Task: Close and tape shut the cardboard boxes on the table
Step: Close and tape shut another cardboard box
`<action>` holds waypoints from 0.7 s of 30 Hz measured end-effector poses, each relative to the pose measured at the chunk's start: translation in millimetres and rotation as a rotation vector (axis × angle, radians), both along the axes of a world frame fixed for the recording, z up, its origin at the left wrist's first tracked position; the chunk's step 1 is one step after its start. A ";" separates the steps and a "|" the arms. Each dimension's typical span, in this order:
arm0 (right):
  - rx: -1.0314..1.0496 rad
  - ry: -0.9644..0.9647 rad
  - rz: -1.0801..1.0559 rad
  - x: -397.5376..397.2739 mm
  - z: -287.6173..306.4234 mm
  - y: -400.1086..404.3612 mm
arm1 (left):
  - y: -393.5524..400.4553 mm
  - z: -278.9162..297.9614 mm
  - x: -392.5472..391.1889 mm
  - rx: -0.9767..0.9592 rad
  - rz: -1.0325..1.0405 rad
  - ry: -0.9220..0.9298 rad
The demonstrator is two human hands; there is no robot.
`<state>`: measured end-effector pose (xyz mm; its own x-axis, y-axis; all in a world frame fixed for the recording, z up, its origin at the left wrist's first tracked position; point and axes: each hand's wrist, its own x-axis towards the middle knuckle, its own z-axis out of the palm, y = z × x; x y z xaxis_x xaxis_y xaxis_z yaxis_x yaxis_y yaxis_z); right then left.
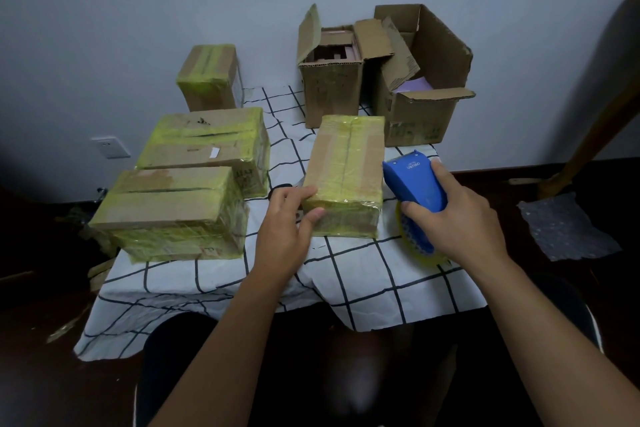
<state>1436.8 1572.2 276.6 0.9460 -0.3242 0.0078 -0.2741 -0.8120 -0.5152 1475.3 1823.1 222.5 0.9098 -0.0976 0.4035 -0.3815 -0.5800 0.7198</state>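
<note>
Head view: our left hand (289,218) pinches the glossy, yellow-taped box (346,177) at its corner; our right hand (457,215) grips the smooth blue plastic dispenser (414,184) beside it.

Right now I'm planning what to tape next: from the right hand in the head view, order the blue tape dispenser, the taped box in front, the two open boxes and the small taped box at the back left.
1. Blue tape dispenser, gripped by the right hand.
2. Taped box in front, just left of it.
3. Open boxes, behind, by the wall; too close to separate.
4. Small taped box, far back left.
</note>
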 end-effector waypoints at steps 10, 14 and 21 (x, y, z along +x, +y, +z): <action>0.004 -0.007 0.000 -1.5 0.5 0.3 | -0.3 6.5 3.1 0.116 -0.029 -0.121; 0.007 -0.007 0.001 -1.7 0.1 0.9 | -8.3 4.8 8.3 0.140 -0.028 -0.154; 0.017 -0.004 -0.002 -2.7 -0.1 0.5 | -6.0 9.4 20.6 0.291 -0.070 -0.221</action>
